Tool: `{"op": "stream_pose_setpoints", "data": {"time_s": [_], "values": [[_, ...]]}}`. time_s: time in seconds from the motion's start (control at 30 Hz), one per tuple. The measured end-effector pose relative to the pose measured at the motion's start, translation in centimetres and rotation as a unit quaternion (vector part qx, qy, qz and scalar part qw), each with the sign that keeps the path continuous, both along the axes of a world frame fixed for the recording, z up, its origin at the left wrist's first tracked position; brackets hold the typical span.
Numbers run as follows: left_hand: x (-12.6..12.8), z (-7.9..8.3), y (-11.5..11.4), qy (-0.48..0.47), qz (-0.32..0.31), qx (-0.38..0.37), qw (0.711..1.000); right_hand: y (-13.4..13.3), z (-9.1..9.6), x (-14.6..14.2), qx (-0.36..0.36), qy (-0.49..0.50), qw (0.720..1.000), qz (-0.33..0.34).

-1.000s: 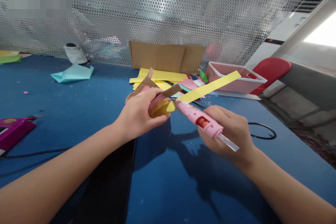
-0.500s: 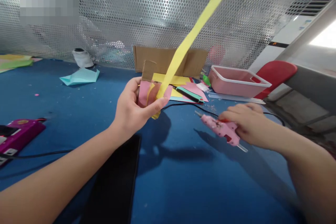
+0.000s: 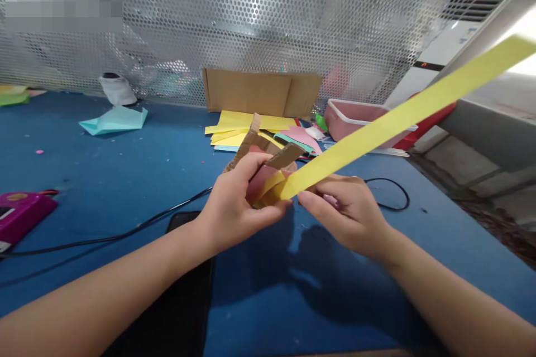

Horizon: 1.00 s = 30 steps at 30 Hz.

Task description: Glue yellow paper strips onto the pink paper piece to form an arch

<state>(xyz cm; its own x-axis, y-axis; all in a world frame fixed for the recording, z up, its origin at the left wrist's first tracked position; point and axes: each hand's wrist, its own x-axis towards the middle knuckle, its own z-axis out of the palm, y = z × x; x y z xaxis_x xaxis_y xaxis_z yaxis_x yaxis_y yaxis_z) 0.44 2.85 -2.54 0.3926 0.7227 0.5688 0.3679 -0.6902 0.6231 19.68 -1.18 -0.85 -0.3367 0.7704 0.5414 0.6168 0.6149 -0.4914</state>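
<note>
My left hand point(image 3: 235, 206) is closed round a small cardboard piece point(image 3: 268, 152) lined with pink paper, held above the blue table point(image 3: 125, 178). A long yellow paper strip point(image 3: 402, 117) is fixed to it and slants up to the right edge of the view. My right hand point(image 3: 345, 212) pinches the strip's lower end right beside the left thumb. The pink glue gun is hidden, apart from a hint of pink behind the right fingers.
A black cable point(image 3: 393, 195) loops behind my right hand. Yellow and pink paper sheets point(image 3: 247, 122), a cardboard wall point(image 3: 259, 92), a pink tray point(image 3: 360, 117) and a light blue folded paper point(image 3: 113, 120) lie farther back. A magenta device point(image 3: 20, 212) sits left; a black slab point(image 3: 184, 290) lies under my left forearm.
My right hand has let go of the pink glue gun and come to the yellow strip. The left hand lowered the cardboard piece, and the strip swung from upright to slanting right.
</note>
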Motion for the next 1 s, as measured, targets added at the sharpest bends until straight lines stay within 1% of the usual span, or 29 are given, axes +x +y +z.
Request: {"op": "stream_pose_setpoints", "data": {"time_s": [0.07,0.13,0.27,0.37,0.47,0.57,0.67,0.83,1.0], "values": [[0.0,0.0,-0.2,0.023,-0.014,0.013,1.000,-0.2,-0.7,-0.7,0.015,0.029,0.999,-0.015],[0.0,0.0,-0.3,0.037,-0.014,0.016,0.999,-0.3,-1.3,-0.9,0.023,0.042,0.998,-0.033],[0.0,0.1,-0.4,0.044,-0.010,0.033,0.998,-0.4,-1.6,-1.0,0.024,0.046,0.998,-0.047],[0.1,0.1,-0.5,0.043,-0.016,0.044,0.998,-0.5,-1.5,-1.0,0.002,0.049,0.998,-0.049],[0.2,0.0,-0.5,0.055,-0.013,0.052,0.997,-0.5,-1.4,-1.1,-0.024,0.078,0.995,-0.052],[0.3,-0.3,-0.5,0.066,-0.017,0.076,0.995,-0.6,-1.4,-1.1,-0.049,0.095,0.993,-0.046],[0.3,-0.4,-0.4,0.056,-0.024,0.102,0.993,-0.7,-1.3,-1.2,-0.060,0.103,0.992,-0.039],[0.4,-0.3,-0.5,0.050,-0.029,0.099,0.993,-0.9,-1.3,-1.2,-0.083,0.125,0.988,-0.044],[0.7,-0.3,-0.8,0.014,-0.045,0.090,0.995,-0.8,-1.4,-1.5,-0.144,0.197,0.968,-0.060]]}}
